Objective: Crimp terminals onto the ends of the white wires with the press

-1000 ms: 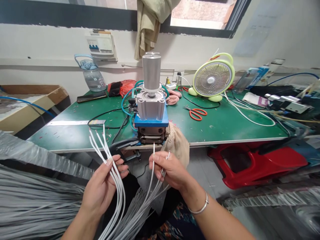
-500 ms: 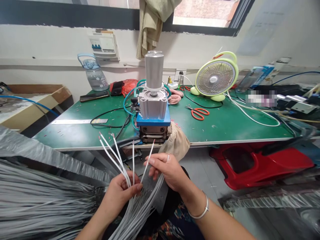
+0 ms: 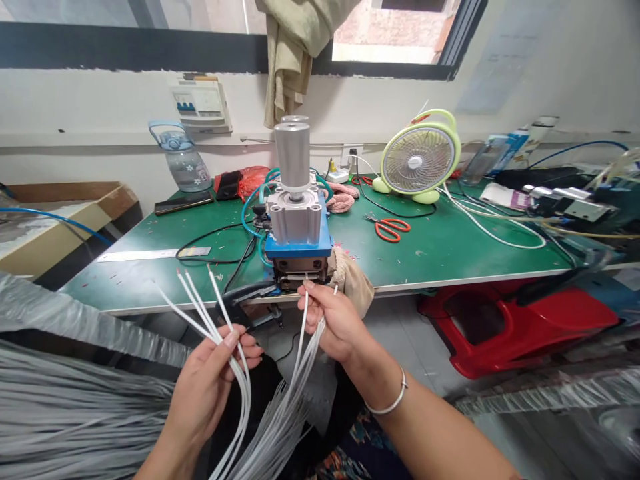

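My left hand is closed round several white cables whose stripped tips fan up and to the left. My right hand pinches one white cable and holds its tip at the front slot of the pneumatic press, a blue-based machine with a silver cylinder at the green table's front edge. More white cables hang under my right hand toward my lap. A beige cloth bag hangs beside the press.
A big bundle of grey cables lies at my left. On the green table are orange scissors, a green fan, a steel ruler, a phone and a water jug. A red stool stands under the table.
My right hand moved up and brought one cable's tip to the press slot. My left hand drew back left and down with its fan of cables.
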Demonstrator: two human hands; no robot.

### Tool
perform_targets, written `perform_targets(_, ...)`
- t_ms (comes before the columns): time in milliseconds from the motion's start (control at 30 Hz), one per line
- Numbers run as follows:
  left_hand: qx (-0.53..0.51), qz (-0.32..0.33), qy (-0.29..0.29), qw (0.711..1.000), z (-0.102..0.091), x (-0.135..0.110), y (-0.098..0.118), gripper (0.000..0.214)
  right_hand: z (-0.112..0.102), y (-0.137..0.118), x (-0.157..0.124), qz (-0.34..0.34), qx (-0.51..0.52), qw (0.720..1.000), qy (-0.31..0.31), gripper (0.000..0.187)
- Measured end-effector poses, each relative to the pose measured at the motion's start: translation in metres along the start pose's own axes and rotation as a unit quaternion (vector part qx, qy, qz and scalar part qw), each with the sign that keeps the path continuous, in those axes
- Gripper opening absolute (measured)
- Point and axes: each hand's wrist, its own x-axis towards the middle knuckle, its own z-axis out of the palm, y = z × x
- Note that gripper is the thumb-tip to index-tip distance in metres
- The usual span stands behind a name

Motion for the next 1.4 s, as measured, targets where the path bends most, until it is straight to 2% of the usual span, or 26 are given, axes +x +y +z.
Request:
perform_targets(167, -0.009, 0.013, 0.005, 1.0, 0.0, 0.0, 0.002, 0.023, -0.003, 0.004, 0.001, -0.036, 0.003, 0.999, -0.02, 0.022)
perform_targets(300, 0.044, 0.006, -0.007, 0.999, -0.003, 0.0, -0.006, 0.027, -0.015, 0.009, -0.007, -0.053, -0.107, 0.989, -0.083, 0.027)
perform_targets(367, 0.075, 0.009, -0.025, 0.997, -0.004, 0.0, -0.011, 0.03, -0.02, 0.011, -0.011, -0.046, -0.159, 0.981, -0.103, 0.029)
perform_targets(500, 0.148, 0.022, -0.075, 0.986, -0.002, -0.002, -0.016, 0.028, -0.025, 0.011, -0.015, -0.049, -0.183, 0.977, -0.1, 0.03)
perform_targets(600, 0.193, 0.026, -0.117, 0.974, 0.0, -0.005, -0.02, 0.022, -0.023, 0.011, -0.016, -0.063, -0.185, 0.976, -0.099, 0.025)
perform_targets(767, 0.258, 0.04, -0.169, 0.95, 0.001, -0.005, -0.031, 0.019, -0.017, 0.016, -0.015, -0.031, -0.25, 0.96, -0.12, 0.025)
perform_targets(867, 0.215, 0.051, -0.147, 0.964, 0.004, -0.004, -0.028, 0.027, -0.013, 0.016, -0.012, -0.029, -0.21, 0.971, -0.107, 0.029)
perform_targets(1033, 0.079, 0.06, -0.039, 0.994, 0.007, -0.002, -0.004, 0.047, -0.006, 0.01, -0.01, 0.0, -0.06, 0.996, -0.063, 0.023)
perform_targets(1167, 0.013, 0.068, -0.018, 0.997, 0.003, 0.001, 0.011, 0.04, 0.0, 0.006, -0.014, 0.016, -0.021, 0.998, -0.049, 0.017)
perform_targets(1400, -0.047, 0.118, -0.006, 0.992, -0.002, 0.005, 0.022, 0.026, 0.003, 0.003, -0.006, 0.003, 0.055, 0.998, 0.009, 0.023)
